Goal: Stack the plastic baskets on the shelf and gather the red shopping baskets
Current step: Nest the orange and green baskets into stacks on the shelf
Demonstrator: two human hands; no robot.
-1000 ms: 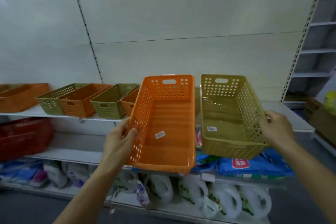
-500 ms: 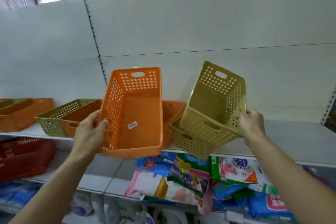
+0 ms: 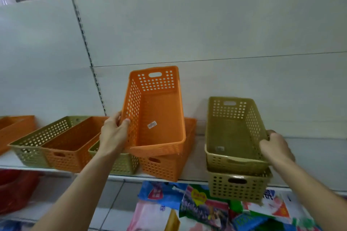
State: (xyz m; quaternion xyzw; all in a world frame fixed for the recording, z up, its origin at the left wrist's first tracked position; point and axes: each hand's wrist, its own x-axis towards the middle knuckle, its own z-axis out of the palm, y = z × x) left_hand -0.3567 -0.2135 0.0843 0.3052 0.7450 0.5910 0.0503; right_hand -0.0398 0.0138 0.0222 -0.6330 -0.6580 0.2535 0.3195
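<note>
- Holding one basket per hand right now: our left hand is wrapping thumb and fingers around the long perforated wall of the orange basket, tilted up over another orange one on the shelf.
- Our right hand is closing on the far rim of the olive basket, which is sitting nested in a matching olive one.
- We're guessing these are light, thin plastic, slightly flexy, so rim or side wall grips are working fine.
- Tapered rectangular shapes, dotted holes, slot handles — nesting should be going easily.
- Red shopping baskets are waiting lower left.
</note>
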